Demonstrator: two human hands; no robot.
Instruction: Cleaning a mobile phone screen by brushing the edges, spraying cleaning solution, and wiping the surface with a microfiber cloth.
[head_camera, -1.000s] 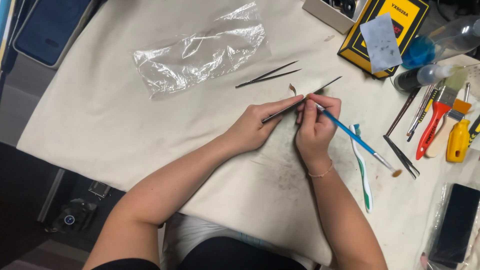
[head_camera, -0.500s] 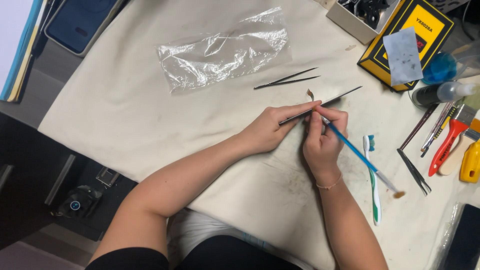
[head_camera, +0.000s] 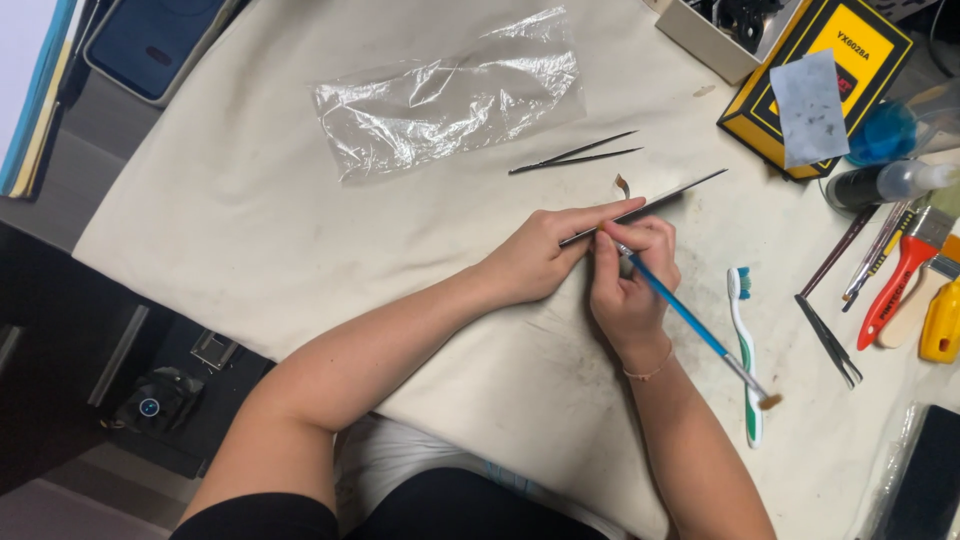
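At a cloth-covered workbench (head_camera: 250, 220), a person's left hand (head_camera: 545, 252) pinches a long dark metal tool (head_camera: 650, 207) flat against the cloth, fingers closed along its shaft. The right hand (head_camera: 628, 285), fingers curled shut, grips a blue-handled paintbrush (head_camera: 690, 325), bristles pointing away from the work. A toothbrush (head_camera: 745, 350) lies just beside it; tweezers (head_camera: 575, 155) rest nearby.

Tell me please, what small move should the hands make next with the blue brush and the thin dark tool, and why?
Probably turn the blue brush around. The right hand holds it with its bristle end pointing away, toward the toothbrush, while the handle end meets the thin dark tool that the left hand pins to the cloth. The bristles cannot reach the tool as it is held.
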